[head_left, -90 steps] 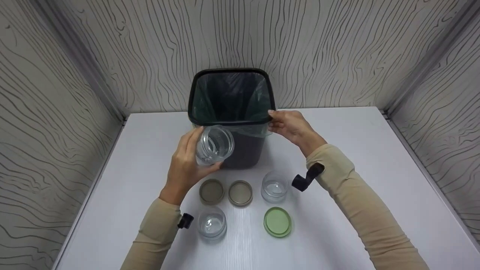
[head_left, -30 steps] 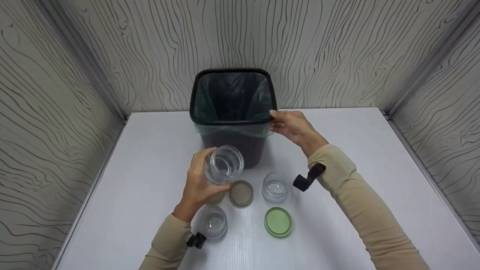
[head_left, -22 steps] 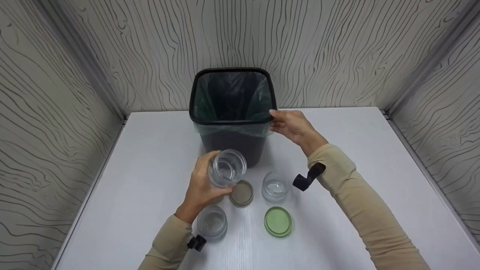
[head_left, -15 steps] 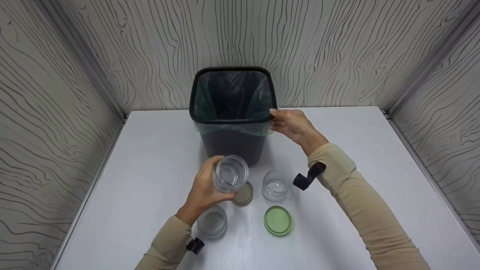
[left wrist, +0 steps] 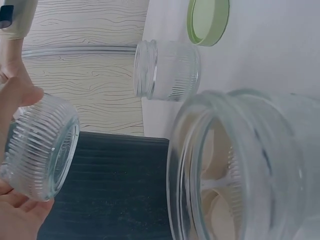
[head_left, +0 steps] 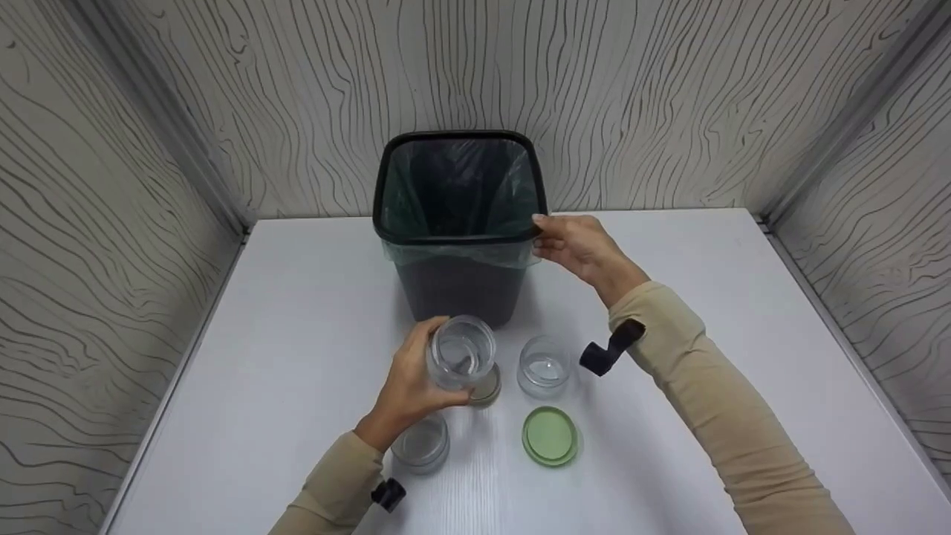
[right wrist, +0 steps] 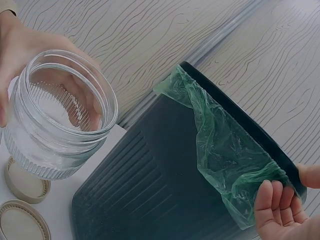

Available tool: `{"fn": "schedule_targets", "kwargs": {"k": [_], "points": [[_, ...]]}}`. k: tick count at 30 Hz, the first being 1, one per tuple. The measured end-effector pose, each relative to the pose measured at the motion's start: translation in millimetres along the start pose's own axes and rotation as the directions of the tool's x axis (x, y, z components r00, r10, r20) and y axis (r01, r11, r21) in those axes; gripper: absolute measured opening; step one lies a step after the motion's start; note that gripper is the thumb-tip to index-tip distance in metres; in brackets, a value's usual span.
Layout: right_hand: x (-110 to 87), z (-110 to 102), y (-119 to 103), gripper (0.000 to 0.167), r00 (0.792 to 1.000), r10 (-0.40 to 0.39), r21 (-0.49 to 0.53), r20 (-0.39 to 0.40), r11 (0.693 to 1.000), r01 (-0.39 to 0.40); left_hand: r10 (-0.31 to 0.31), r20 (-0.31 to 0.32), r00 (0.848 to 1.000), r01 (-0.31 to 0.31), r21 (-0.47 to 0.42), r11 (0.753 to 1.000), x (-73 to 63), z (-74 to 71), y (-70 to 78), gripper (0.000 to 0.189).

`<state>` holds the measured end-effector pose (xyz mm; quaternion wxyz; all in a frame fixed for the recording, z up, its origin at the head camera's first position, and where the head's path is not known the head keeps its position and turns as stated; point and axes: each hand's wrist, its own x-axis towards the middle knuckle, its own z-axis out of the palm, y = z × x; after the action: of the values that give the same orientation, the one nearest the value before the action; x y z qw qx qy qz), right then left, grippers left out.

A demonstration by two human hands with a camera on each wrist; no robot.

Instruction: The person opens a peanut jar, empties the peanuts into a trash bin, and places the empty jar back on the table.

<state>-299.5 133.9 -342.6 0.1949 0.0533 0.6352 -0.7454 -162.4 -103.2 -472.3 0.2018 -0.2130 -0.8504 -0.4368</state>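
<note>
My left hand (head_left: 409,383) grips a clear ribbed glass jar (head_left: 462,355) around its side, in front of the bin. The jar has no lid, and its mouth faces up in the head view. Fingers spread behind its glass in the right wrist view, where no contents show inside. With thumb and curled fingers, my right hand (head_left: 583,249) pinches the right front corner of a dark bin's rim (head_left: 461,240), where a green plastic liner (right wrist: 225,145) is folded over the outside. The bin (head_left: 461,286) stands upright at the back, its mouth open.
Two more lidless glass jars stand on the white table: one jar (head_left: 544,368) at right, another jar (head_left: 421,449) partly under my left wrist. A green lid (head_left: 550,437) lies front right. Two beige lids (right wrist: 25,182) lie below the held jar. A wood-patterned wall (head_left: 475,67) rises behind.
My left hand has brought the jar from the bin's front rim down toward me and slightly right, over the beige lids. My right hand has stayed at the bin's corner.
</note>
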Motion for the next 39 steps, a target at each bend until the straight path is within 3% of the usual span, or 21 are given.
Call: {"fn": "schedule_targets", "kwargs": {"k": [5,13,22,33,39], "points": [[0.4,0.0,-0.2,0.011,1.000,0.003,0.001,-0.006,1.000,-0.003,-0.002,0.010,1.000,0.002,0.000,1.000,-2.3,2.7,-1.3,0.095],[-0.7,0.2,-1.4,0.011,1.000,0.003,0.001,-0.003,1.000,-0.003,-0.056,0.004,0.998,0.056,-0.119,0.991,-7.2,6.4,0.0,0.089],[-0.7,-0.8,-0.2,0.010,1.000,0.001,-0.001,0.003,1.000,-0.001,-0.075,0.047,0.996,0.077,-0.041,0.996,-10.7,5.2,3.1,0.092],[-0.5,0.3,0.0,0.015,1.000,-0.010,0.040,0.024,0.999,0.009,-0.164,0.161,0.973,0.166,0.002,0.986,-16.7,9.0,8.2,0.092],[-0.8,0.0,-1.1,0.014,1.000,-0.010,0.043,0.020,0.999,0.010,-0.181,0.253,0.950,0.210,-0.092,0.973,-20.4,12.8,8.5,0.093]]}}
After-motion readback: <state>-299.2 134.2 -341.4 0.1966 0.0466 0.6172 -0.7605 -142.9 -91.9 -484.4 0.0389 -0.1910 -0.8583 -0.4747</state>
